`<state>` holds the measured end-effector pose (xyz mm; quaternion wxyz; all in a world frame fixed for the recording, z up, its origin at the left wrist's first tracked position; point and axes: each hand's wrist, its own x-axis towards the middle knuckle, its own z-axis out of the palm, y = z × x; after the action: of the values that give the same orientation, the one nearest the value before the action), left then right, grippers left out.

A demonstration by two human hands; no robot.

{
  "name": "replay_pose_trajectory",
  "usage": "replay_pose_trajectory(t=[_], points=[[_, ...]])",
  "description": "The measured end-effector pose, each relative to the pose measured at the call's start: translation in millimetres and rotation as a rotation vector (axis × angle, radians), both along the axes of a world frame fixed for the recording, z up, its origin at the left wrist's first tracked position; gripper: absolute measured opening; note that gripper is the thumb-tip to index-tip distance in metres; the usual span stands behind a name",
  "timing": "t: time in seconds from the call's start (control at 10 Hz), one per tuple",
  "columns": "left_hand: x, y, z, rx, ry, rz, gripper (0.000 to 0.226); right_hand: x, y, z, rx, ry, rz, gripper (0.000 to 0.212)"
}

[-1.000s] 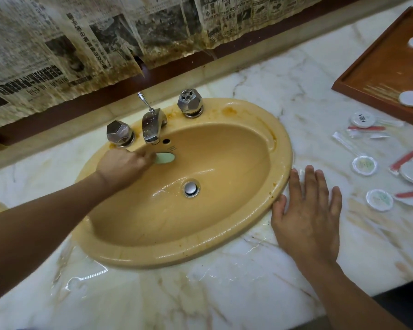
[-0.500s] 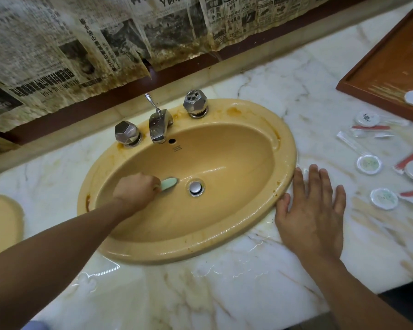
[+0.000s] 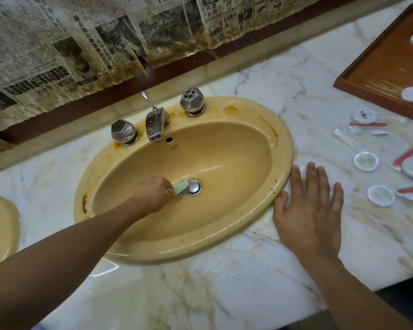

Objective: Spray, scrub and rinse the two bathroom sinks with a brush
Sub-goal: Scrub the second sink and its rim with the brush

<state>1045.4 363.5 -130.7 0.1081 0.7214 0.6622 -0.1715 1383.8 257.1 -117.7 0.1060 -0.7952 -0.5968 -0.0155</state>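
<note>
A tan oval sink point(image 3: 267, 210) is set in a marble counter, wet and stained along its rim. Inside the bowl my left hand point(image 3: 150, 195) grips a small pale green brush point(image 3: 181, 187), whose head lies against the bowl right beside the chrome drain plug point(image 3: 194, 186). My right hand point(image 3: 309, 208) rests flat on the counter with fingers spread, just right of the sink's rim. A chrome spout point(image 3: 156, 123) with two faceted knobs point(image 3: 122, 132) point(image 3: 192, 101) stands at the back of the sink. The edge of a second tan sink point(image 3: 0, 225) shows at far left.
Wrapped round toiletries and red-sleeved items point(image 3: 367, 160) lie scattered on the counter at right. A brown wooden tray point(image 3: 382, 65) with round packets sits at back right. Stained newspaper point(image 3: 81, 48) covers the wall behind. The counter's front edge point(image 3: 358, 285) runs at lower right.
My left hand has carried the brush from under the spout down the bowl to the drain plug. My right hand has stayed flat on the counter.
</note>
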Motion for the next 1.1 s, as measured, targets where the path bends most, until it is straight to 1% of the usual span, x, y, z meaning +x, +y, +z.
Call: replay_pose_trajectory(t=[0.1,0.2,0.3,0.4,0.5,0.6,0.7,0.8,0.9,1.0,1.1], points=[[-18,-16,3,-0.027,0.027,0.000,0.030,-1,1,0,0.000,0.004,-0.004,0.066],[-12,-10,-1,0.009,0.040,-0.009,0.032,-1,2,0,-0.005,0.002,-0.003,0.066],[3,2,2,0.055,0.094,-0.056,0.030,-1,1,0,-0.013,-0.004,-0.002,0.066],[-8,12,25,0.077,0.262,-0.173,0.027,-1,1,0,-0.004,0.002,0.000,0.066],[-39,21,56,0.218,0.373,-0.318,0.026,-1,0,1,-0.004,-0.002,-0.002,0.065],[-55,23,76,0.441,0.275,-0.419,0.024,0,1,0,-0.009,-0.005,-0.002,0.065],[-63,18,82,0.441,0.294,-0.522,0.031,-1,1,0,-0.013,-0.007,-0.002,0.066],[-66,2,76,0.027,0.626,-0.693,0.038,-1,1,-1,-0.014,-0.005,0.001,0.066],[-58,14,90,0.148,0.592,-0.686,0.037,0,1,-1,-0.012,-0.006,-0.002,0.066],[-47,36,98,0.415,0.354,-0.571,0.032,0,1,-2,0.001,0.002,0.004,0.065],[-47,36,86,0.358,0.364,-0.556,0.023,-1,1,0,0.008,0.005,0.001,0.065]])
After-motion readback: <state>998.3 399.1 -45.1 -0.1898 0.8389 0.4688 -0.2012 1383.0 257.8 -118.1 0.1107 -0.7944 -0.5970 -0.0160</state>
